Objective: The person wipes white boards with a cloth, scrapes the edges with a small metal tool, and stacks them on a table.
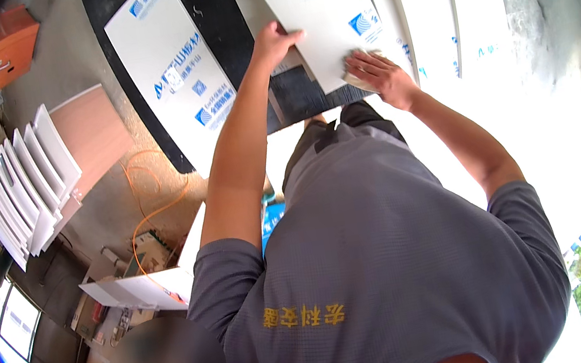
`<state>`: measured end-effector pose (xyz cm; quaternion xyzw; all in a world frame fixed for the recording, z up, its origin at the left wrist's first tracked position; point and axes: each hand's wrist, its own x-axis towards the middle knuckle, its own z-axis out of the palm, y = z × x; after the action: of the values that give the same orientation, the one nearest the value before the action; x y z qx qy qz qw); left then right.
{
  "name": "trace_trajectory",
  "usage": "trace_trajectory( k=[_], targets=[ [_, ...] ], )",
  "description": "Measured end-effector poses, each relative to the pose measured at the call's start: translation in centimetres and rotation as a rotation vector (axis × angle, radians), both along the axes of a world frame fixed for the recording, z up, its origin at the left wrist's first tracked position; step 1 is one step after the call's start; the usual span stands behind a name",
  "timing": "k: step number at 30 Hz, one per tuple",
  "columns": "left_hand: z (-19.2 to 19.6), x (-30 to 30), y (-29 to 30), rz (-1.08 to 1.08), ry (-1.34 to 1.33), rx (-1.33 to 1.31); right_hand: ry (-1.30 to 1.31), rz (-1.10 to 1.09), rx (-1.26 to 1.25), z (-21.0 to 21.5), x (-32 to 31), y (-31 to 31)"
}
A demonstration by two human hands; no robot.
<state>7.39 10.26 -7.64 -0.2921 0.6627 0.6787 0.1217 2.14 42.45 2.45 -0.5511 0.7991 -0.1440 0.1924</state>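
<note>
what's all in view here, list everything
black worktable: one, black, top centre
white panel: one, white with blue print, on the table, under both hands
other panels: several, white with blue print, left and right of it
fanned boards: a stack, white, on the floor at left
wood board: one, pinkish, beside the stack
cable: one, orange, on the floor
box: one, orange, top left
pale pad: one, beige, under the right hand
left hand: grips the panel's edge
right hand: rests on the pad
</note>
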Motion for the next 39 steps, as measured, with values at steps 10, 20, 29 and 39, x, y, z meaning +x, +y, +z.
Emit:
trace_trajectory(
  k=[10,20,29,39],
  targets=[
    [18.6,0.0,1.9,-0.003,0.303,-0.449,-1.19,-1.068,-0.597,7.2,-5.9,-2.0],
    [8.2,3.3,10.8,-0.235,0.326,-0.718,-0.41,-0.743,-0.273,4.0,-13.2,-3.1],
    [5.5,-3.5,6.8,-0.025,0.344,-0.98,0.091,-0.415,-0.001,-0.9,-1.7,-0.9],
    [4.1,-11.2,5.0,-0.048,0.18,-1.103,0.211,-0.457,0.094,-2.9,-14.1,-10.3]
  ],
)
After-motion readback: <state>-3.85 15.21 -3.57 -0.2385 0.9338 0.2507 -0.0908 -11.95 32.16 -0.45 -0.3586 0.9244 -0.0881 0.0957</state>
